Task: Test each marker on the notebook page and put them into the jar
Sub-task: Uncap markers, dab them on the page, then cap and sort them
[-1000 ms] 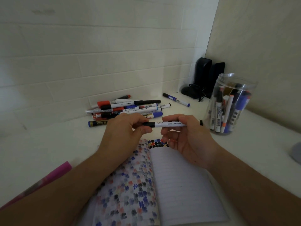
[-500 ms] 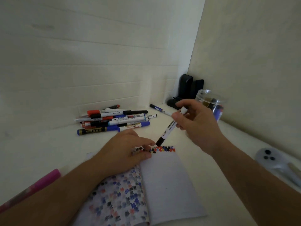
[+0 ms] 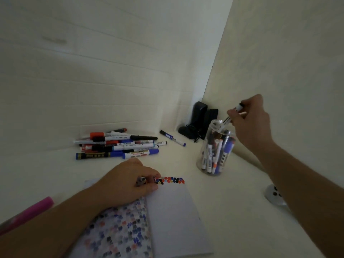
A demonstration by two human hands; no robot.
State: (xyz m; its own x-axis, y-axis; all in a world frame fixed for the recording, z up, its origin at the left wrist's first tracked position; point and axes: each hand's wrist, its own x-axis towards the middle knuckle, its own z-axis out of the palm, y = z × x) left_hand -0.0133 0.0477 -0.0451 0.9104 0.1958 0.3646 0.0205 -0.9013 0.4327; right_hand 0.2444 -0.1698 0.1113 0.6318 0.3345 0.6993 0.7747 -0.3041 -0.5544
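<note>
My right hand [image 3: 250, 121] pinches a white marker [image 3: 235, 112] over the mouth of the clear jar [image 3: 216, 149], its lower end dipping past the rim. Several markers stand in the jar. My left hand [image 3: 130, 180] rests on the open notebook [image 3: 167, 211], fingers curled near the top of the spine by a row of black, red and blue test marks [image 3: 172, 180]. A pile of markers [image 3: 119, 144] lies by the back wall. A lone blue-capped marker [image 3: 172, 137] lies to the right of the pile.
Two black upright objects [image 3: 202, 120] stand in the corner behind the jar. A pink object [image 3: 28, 213] lies at the left edge. A white device with dark buttons [image 3: 275, 196] sits on the desk under my right forearm. Walls close in behind and to the right.
My right hand has lifted the marker off the page and carried it right and up to the jar's mouth. My left hand stays on the notebook.
</note>
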